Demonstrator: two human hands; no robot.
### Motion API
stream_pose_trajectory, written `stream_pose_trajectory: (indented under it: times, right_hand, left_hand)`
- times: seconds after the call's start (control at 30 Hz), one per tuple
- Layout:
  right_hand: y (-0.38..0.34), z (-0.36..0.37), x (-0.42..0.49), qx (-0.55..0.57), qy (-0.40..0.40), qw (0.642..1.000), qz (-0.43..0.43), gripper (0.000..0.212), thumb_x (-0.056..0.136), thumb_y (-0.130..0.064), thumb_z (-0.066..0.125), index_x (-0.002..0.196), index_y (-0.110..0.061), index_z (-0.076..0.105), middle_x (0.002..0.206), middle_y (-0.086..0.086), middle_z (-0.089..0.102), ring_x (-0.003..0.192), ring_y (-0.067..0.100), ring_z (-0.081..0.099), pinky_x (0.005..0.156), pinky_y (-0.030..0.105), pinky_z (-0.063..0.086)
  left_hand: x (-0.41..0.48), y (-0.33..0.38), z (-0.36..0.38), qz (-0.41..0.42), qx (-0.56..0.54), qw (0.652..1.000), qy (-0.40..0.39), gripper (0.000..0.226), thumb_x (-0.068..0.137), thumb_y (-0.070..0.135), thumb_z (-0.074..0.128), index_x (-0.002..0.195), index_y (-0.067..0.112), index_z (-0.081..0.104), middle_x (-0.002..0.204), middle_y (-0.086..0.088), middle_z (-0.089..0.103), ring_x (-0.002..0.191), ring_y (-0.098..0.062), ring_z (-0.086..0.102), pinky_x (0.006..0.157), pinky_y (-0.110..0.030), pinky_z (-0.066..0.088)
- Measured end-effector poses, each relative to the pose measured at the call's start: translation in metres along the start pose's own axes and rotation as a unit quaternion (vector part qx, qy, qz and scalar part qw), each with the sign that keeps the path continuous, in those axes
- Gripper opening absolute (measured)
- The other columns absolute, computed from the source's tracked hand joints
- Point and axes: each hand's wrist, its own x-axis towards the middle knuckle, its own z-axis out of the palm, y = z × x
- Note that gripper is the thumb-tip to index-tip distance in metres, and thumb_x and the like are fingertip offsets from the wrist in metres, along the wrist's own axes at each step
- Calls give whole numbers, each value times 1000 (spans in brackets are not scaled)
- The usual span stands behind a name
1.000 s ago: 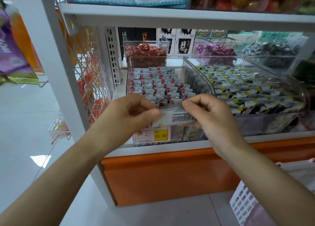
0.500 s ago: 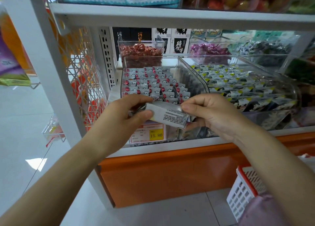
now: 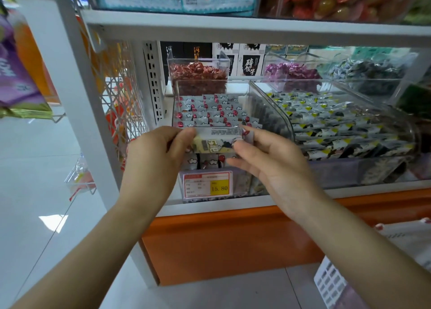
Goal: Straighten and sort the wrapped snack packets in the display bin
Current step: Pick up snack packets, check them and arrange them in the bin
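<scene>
Inspecting centre frame, we find the left hand [image 3: 154,159] and right hand [image 3: 268,164] each pinching one end of a packet [image 3: 217,143], held level over the front of the clear bin [image 3: 242,185], whose other packets [image 3: 210,112] lie in rows.

I see the clear display bin [image 3: 175,103] packed with tidy rows of grey-white snack packets [image 3: 210,112], printed with red dots and clouds. A loose packet [image 3: 217,142], cream with black print, hangs level over the front rim.
</scene>
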Motion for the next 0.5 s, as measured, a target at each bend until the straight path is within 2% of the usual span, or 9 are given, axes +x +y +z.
stream_pose_trajectory:
  times: [0.03,0.1,0.17,0.2,0.27,0.33,0.43,0.5]
  right_hand:
    - [1,4,0,-48,21,998,-18,54,75,-31,66,120,-2,59,100,0,71,86,12,70,79,26,56]
    - [1,9,5,-99,57,992,-55,28,84,-22,63,107,-6,65,97,5,71,81,10,70,72,23,56]
    - [-2,11,14,-103,77,989,-73,11,88,-13,61,95,-7,68,91,10,70,79,13,69,69,25,57]
    - [-4,11,20,-93,85,989,-72,9,88,-10,61,92,-7,68,90,11,70,78,15,69,68,25,57]
    - [-12,10,33,-73,99,990,-65,4,87,-8,63,88,-9,67,86,7,71,76,15,70,66,25,58]
    - [-19,9,49,-75,121,988,-66,6,85,-6,65,82,-11,65,80,2,70,71,13,69,64,24,58]
    - [-26,11,82,-108,154,980,-72,10,85,-5,66,79,-11,60,73,-3,65,62,11,66,64,25,59]
    - [-26,15,107,-138,171,973,-70,13,85,-6,66,79,-10,55,79,1,63,71,18,66,69,29,59]
  left_hand:
    - [0,1,1,3,7,1000,5,35,91,43,45,74,18,63,59,4,60,54,-9,55,53,-29,45]
    - [1,4,2,13,18,1000,11,45,89,50,40,67,16,59,56,4,57,51,-8,52,49,-32,42]
    - [3,7,3,21,19,1000,7,54,85,59,31,66,16,57,55,3,55,52,-7,53,47,-30,41]
    - [6,7,2,23,22,999,-1,59,84,61,28,70,13,58,59,-1,58,55,-9,55,50,-35,45]
    - [13,5,2,37,60,997,-12,65,84,63,24,86,11,63,77,-6,63,72,-23,59,60,-42,49]
    - [22,0,1,60,146,987,-17,64,87,59,26,113,12,61,107,-8,61,103,-27,51,80,-38,44]
    - [30,-11,4,61,239,963,-106,68,89,57,28,143,16,32,149,-3,31,137,-21,21,109,-41,24]
    - [32,-19,9,53,251,953,-162,72,90,58,24,149,19,15,157,2,11,143,-18,9,114,-42,16]
